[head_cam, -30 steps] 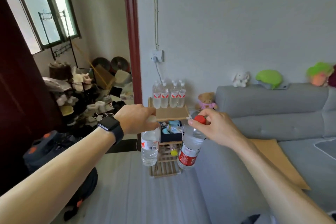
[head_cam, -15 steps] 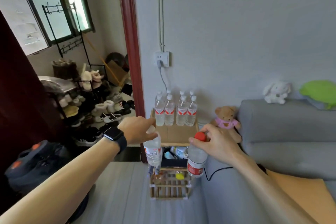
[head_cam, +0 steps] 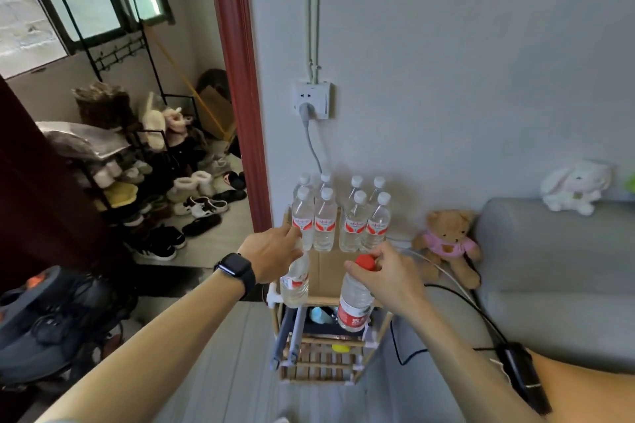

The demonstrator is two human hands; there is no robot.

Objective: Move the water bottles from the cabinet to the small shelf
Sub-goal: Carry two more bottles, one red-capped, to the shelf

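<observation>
Two clear plastic water bottles hung from the person's hands above the front edge of the small wooden shelf unit (head_cam: pixel 385 323), which stood against the grey wall between the red door frame (head_cam: pixel 237 79) and the grey sofa (head_cam: pixel 556 271). The left hand (head_cam: pixel 275 252), with a black smartwatch (head_cam: pixel 235 269) on its wrist, was closed over the neck of the clear bottle with a red-and-white label (head_cam: pixel 294 283), so that bottle's cap was hidden under the fingers. The right hand (head_cam: pixel 390 276) was clamped by its fingertips around the red cap of the second clear bottle with a red label (head_cam: pixel 355 304), whose body hung in front of the shelf's upper opening. Neither held bottle could be seen touching the shelf's top board. Eight white-capped clear bottles with red-and-white labels (head_cam: pixel 340 216) already stood upright at the back of that top board, in two rows close to the wall, just beyond both hands. Bare tan surface lay on the top board between the standing bottles and the two held ones. A brown teddy bear in a pink shirt (head_cam: pixel 446 244) sat beside the shelf against the sofa, and a white plush rabbit (head_cam: pixel 574 187) rested on the sofa's back. A white wall socket with a grey plug (head_cam: pixel 311 99) sat above the bottles.
</observation>
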